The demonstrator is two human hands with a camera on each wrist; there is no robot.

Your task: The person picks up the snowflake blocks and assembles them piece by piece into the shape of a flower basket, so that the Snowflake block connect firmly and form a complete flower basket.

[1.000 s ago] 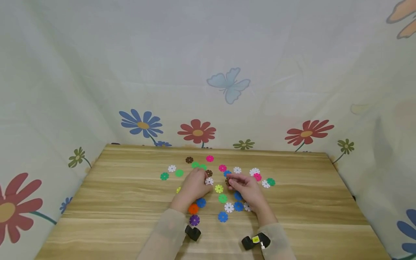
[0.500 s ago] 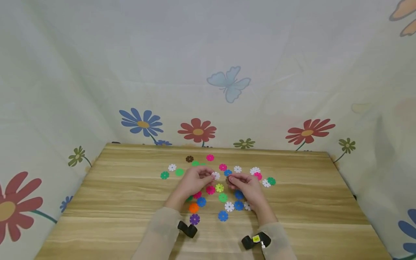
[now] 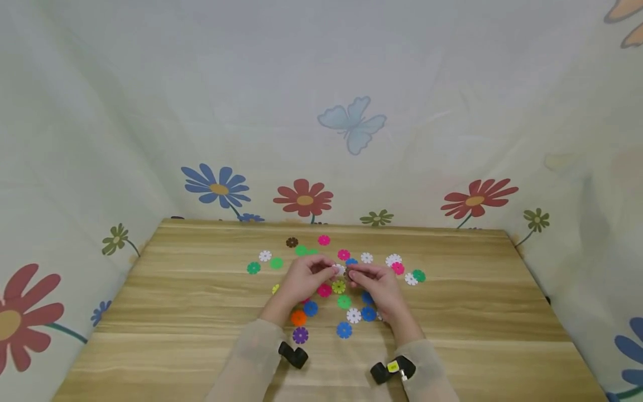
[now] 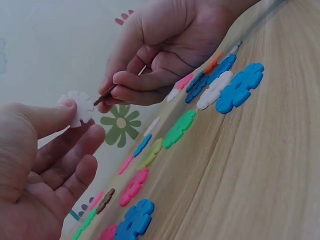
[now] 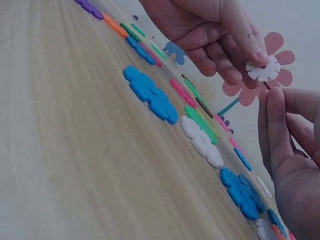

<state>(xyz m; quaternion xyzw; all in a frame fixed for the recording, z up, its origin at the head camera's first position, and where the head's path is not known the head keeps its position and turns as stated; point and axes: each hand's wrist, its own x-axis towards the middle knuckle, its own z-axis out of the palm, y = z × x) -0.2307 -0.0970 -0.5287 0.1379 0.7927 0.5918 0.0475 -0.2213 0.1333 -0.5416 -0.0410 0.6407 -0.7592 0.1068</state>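
My left hand (image 3: pixel 301 279) pinches a white notched plastic snowflake disc (image 4: pixel 82 107) between thumb and fingers, its face turned toward the left wrist camera. Opposite it, my right hand (image 3: pixel 380 286) pinches a brown snowflake disc (image 4: pixel 104 94), seen almost edge-on and mostly covered by the fingertips. The brown edge sits right at the notched rim of the white disc. Both discs are held up above the table. Below the hands lie a yellow disc (image 3: pixel 339 287), a pink disc (image 3: pixel 324 290) and a light green disc (image 3: pixel 344 302).
Several more discs lie scattered flat on the wooden table (image 3: pixel 176 312), among them a purple disc (image 3: pixel 300 335), an orange disc (image 3: pixel 298 318) and a blue disc (image 3: pixel 344 330). A flower-printed curtain (image 3: pixel 402 184) hangs behind the table and along its sides.
My left hand has lifted the white disc from among the table discs and brought it right, up to the brown disc. The right hand has stayed nearly in place.
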